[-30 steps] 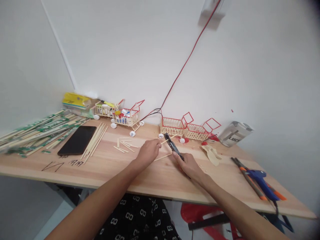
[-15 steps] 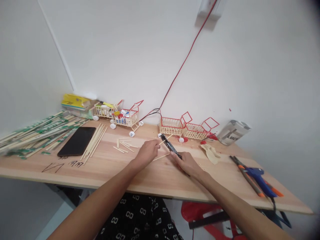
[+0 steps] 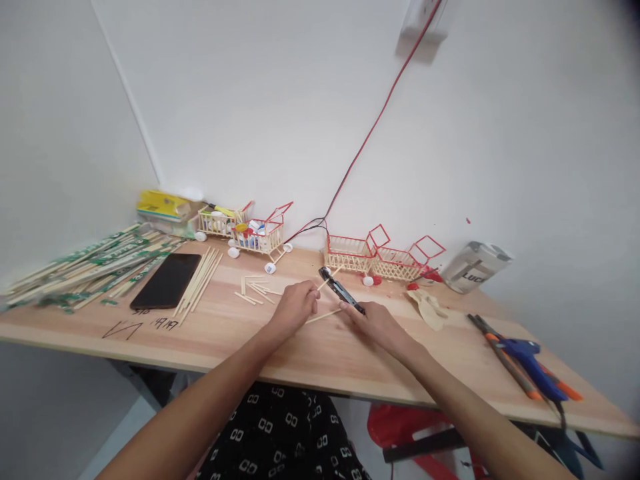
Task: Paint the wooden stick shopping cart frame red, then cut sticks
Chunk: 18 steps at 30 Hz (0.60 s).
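Note:
My left hand is closed, pinching a thin bamboo stick between thumb and fingers. The stick runs up to the right across the head of a long black-and-grey hand tool. My right hand is wrapped round the lower part of that tool, thumb on top; its exact kind does not show. A second stick lies on the table between my hands. Short cut sticks are scattered left of my left hand.
Four-wheeled stick carts with red handles stand along the wall. On the left are a phone, long bare sticks and wrapped chopsticks. At right lie a blue glue gun, orange-handled pliers and a tin.
The view has swung slightly to the left, so the table's contents sit further right in the picture. Both hands keep the same hold on the stick and the tool.

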{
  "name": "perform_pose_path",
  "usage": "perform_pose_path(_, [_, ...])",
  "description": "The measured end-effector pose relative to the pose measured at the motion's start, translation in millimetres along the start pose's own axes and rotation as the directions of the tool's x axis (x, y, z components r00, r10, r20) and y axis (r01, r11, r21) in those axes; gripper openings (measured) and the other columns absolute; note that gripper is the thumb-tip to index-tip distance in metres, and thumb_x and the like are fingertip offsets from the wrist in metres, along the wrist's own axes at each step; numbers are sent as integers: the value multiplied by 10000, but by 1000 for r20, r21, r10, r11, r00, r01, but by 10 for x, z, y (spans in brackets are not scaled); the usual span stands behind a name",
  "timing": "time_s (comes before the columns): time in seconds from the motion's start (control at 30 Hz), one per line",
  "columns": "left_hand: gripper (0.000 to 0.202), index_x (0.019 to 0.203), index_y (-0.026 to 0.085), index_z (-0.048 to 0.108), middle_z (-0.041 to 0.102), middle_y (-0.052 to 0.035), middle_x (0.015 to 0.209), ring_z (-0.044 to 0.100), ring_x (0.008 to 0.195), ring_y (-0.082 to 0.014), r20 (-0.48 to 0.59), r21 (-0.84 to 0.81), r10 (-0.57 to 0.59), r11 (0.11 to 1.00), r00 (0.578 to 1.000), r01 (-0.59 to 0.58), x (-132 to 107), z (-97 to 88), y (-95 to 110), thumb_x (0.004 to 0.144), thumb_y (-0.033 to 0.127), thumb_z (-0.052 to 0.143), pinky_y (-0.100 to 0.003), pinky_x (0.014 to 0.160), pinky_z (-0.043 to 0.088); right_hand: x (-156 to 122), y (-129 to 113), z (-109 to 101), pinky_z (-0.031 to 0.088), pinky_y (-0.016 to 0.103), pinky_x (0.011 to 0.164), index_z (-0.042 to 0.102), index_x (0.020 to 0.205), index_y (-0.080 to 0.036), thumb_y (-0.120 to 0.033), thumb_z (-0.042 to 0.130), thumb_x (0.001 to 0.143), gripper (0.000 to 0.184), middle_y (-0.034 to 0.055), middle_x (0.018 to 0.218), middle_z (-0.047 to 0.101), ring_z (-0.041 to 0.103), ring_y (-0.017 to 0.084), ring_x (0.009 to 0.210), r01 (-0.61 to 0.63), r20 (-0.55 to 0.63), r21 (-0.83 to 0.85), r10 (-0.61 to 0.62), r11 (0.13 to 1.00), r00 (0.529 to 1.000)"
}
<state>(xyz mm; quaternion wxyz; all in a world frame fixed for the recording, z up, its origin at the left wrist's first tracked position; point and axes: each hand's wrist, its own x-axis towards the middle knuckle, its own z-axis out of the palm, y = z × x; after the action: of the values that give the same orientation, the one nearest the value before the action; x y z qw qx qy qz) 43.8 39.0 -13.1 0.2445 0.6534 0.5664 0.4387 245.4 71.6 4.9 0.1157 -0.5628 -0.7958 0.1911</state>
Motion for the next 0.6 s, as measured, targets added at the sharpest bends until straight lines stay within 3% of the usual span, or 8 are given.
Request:
perform_pose_path(0.13, [228, 630, 198, 534, 620, 12, 599, 581, 650, -157, -8, -37, 28, 999, 1000, -28, -1, 9, -16, 834, 163, 437, -253, 682, 390, 18, 60, 49, 268, 276, 536, 536, 599, -173, -749, 328, 852, 663, 90, 646, 638, 530, 177, 576, -11, -67, 19, 13, 1000, 998])
perform_pose_path(0.6, [271, 578, 196, 517, 619, -10, 594, 567, 643, -167, 34, 50, -68, 997, 997, 66, -31, -4, -30, 837, 162, 446, -267, 672, 374, 52, 88, 154, 265, 271, 522, 524, 568, -168, -758, 286, 859, 699, 81, 588, 604, 489, 156, 542, 67, -40, -19, -67, 998, 997])
